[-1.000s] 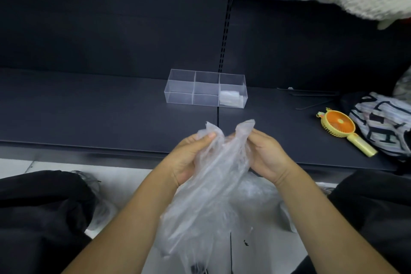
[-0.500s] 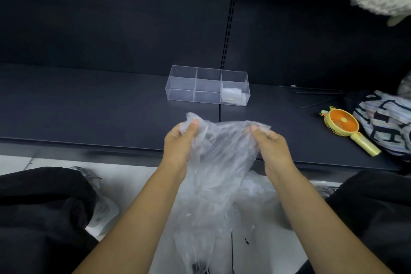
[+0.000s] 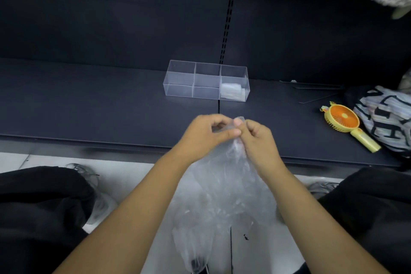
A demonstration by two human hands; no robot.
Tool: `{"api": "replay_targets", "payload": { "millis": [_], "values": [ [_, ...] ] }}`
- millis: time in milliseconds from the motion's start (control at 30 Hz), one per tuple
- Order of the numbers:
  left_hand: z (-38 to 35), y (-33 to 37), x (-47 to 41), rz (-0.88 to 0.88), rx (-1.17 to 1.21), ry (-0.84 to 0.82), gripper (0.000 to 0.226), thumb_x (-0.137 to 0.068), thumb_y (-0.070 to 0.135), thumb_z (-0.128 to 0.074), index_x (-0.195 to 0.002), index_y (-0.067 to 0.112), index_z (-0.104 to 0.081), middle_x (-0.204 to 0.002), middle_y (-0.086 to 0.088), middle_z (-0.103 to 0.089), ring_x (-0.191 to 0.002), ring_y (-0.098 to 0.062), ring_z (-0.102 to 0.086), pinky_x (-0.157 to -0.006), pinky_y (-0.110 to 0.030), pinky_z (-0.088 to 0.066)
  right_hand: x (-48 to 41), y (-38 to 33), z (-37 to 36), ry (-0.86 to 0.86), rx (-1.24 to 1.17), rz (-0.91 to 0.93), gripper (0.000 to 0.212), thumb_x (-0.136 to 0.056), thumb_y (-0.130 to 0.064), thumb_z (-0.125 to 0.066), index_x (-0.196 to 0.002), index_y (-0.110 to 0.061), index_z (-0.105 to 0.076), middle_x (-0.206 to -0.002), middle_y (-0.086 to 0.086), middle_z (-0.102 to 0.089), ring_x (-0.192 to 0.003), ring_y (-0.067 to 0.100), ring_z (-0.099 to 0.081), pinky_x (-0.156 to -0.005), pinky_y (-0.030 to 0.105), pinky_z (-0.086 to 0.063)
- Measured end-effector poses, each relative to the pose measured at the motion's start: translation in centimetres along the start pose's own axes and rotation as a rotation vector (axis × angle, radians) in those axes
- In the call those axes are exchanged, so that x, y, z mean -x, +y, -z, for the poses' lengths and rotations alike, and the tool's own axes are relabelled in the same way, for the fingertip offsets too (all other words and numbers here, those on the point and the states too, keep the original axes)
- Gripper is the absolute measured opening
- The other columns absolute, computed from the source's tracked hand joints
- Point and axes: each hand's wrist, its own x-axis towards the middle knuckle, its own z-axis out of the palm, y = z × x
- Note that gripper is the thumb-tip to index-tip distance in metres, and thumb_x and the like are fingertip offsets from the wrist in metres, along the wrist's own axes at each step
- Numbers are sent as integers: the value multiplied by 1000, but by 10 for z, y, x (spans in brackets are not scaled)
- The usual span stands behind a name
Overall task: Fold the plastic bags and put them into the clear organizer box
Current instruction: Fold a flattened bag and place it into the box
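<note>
Hands now together, left hand (image 3: 205,134) and right hand (image 3: 258,140) pinching the plastic bag (image 3: 224,189) top; organizer box (image 3: 178,78) holds folded bags (image 3: 231,91) rightmost.

You have two hands in view, your left hand (image 3: 204,134) and your right hand (image 3: 259,140), and between them one loose plastic bag (image 3: 222,196). Ahead you can count one clear organizer box (image 3: 180,78) with three compartments, one folded bundle (image 3: 231,91) and one handheld fan (image 3: 343,119).

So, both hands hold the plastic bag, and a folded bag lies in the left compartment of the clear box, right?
Not quite: the head view shows the folded bag in the right compartment of the clear box. The rest holds.
</note>
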Motion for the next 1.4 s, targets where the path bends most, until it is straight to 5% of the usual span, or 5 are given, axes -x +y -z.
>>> {"api": "replay_targets", "payload": {
  "millis": [400, 700, 933, 1133, 1400],
  "values": [
    [44, -44, -8, 351, 307, 658, 26, -91, 33, -63, -70, 19, -69, -60, 14, -67, -53, 9, -57, -53, -5, -44, -3, 47, 73, -554, -129, -383, 67, -74, -23, -72, -130, -28, -35, -133, 5, -49, -119, 16, -53, -101, 31, -42],
    [58, -86, -18, 603, 450, 873, 23, -91, 29, -63, -71, 19, -60, -68, 6, -59, -58, -4, -53, -53, -12, -40, -13, 97, 57, -483, -43, -431, 27, -82, -3, -71, -107, -14, -65, -113, 3, -68, -113, 22, -61, -98, 31, -48],
    [71, -129, -31, 623, 376, 863, 30, -94, 18, -59, -112, -6, -62, -74, -4, -61, -62, -12, -56, -55, -16, -47, -47, 114, 68, -467, 115, -500, 19, -81, -32, -71, -68, -20, -65, -68, 0, -56, -69, 13, -51, -72, 23, -43],
    [83, -163, -77, 697, 172, 785, 12, -89, 24, -66, -87, 12, -71, -90, -2, -66, -92, -23, -62, -82, -26, -44, -118, 104, 87, -272, 13, -464, 21, -86, -29, -64, -72, -12, -61, -72, 3, -67, -69, 10, -67, -62, 16, -48],
    [86, -199, -131, 873, 394, 630, 15, -89, 21, -68, -80, 13, -60, -84, -6, -62, -65, -17, -57, -57, -27, -50, -203, 125, 91, 200, 148, -410, 15, -84, 1, -65, -98, -4, -65, -58, 0, -65, -47, 2, -55, -47, 11, -42]
  ]
}}
